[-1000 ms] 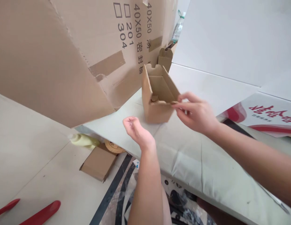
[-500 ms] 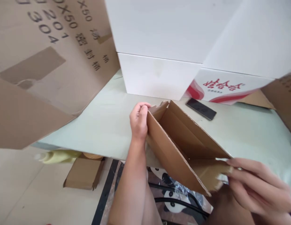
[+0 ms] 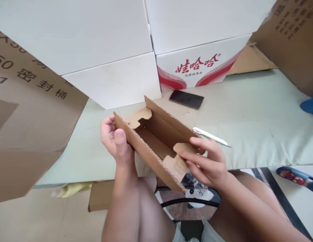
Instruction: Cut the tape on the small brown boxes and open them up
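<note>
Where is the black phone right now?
Head view, slightly right of centre: the phone lies flat on the pale mat, just before the red-printed white carton and beyond the cardboard box the person holds.

The left grip and the right grip are bare, and the fingernails are short and plain; the thumbnail of the left one shows most clearly. No sleeve covers the left forearm at 7 o'clock or the right forearm at 4 o'clock, down to the lower edge of the view. Bare legs show beside them. At 6 o'clock there is a small piece of pale grey-white cloth; what garment it is I cannot tell.
</note>
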Demonstrator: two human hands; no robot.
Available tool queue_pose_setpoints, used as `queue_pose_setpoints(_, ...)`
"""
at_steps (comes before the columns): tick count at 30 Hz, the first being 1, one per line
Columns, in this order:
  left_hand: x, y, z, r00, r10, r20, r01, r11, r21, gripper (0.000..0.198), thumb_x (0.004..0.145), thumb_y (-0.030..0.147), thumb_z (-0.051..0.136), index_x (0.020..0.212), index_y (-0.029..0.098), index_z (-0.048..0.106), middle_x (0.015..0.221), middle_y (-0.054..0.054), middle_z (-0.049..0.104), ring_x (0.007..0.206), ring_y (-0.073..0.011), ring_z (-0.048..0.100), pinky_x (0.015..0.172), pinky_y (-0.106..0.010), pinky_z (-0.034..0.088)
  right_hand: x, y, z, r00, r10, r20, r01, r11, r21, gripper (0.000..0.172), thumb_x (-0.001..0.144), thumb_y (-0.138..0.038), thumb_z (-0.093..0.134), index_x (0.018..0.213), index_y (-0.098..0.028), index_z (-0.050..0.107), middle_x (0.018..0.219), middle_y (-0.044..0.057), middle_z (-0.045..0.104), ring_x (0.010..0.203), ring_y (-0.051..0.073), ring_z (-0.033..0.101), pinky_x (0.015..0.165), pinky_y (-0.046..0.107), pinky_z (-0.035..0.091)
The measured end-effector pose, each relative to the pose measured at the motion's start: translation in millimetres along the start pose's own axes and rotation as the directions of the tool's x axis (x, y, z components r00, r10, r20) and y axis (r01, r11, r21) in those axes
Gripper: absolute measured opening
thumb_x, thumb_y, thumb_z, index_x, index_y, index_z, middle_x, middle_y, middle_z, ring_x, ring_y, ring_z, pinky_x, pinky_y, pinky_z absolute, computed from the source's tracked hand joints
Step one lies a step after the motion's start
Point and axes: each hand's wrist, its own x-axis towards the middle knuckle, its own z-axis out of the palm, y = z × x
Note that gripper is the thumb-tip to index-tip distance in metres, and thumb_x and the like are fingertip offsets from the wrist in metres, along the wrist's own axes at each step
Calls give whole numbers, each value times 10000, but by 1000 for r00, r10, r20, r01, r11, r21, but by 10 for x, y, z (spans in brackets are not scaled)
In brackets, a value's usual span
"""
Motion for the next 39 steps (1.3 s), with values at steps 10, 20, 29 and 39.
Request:
queue_pose_setpoints(10,-198,-319,53,966,-245,-80,242,969,-46,411,734,587,732,822,265,493,605,55,356,684,-166,527,810,-314,505,-70,-84,-140,955,238,-176,-156,910,385,264,817,-137,615,1016,-310,616,817,6,464,675,182,534,543,347,497)
queue_pose_setpoints(20,-416,-242,478,964,-260,-48,253,961,-114,599,662,779,758,866,267,522,750,0,516,726,-176,527,799,-338,498,-45,230,-183,968,231,99,-251,868,429,293,901,-303,573,1194,-299,563,1184,94,672,1132,287,653,979,513,549)
queue_pose_setpoints(29,-472,-368,611,959,-275,-64,261,950,-170,598,739,796,707,931,274,487,846,-28,574,920,-216,640,847,-350,525,-33,208,-277,880,420,220,-473,808,350,254,914,-380,562,1150,-301,611,1258,113,661,1229,300,633,952,487,584)
queue_pose_setpoints(39,-472,-293,595,945,-325,44,327,926,-188,382,848,577,756,964,266,569,932,-44,641,860,-209,674,859,-368,541,-87,231,-296,903,399,158,-429,836,343,208,935,-407,643,1105,-310,714,1245,103,674,1210,287,657,1032,507,553)
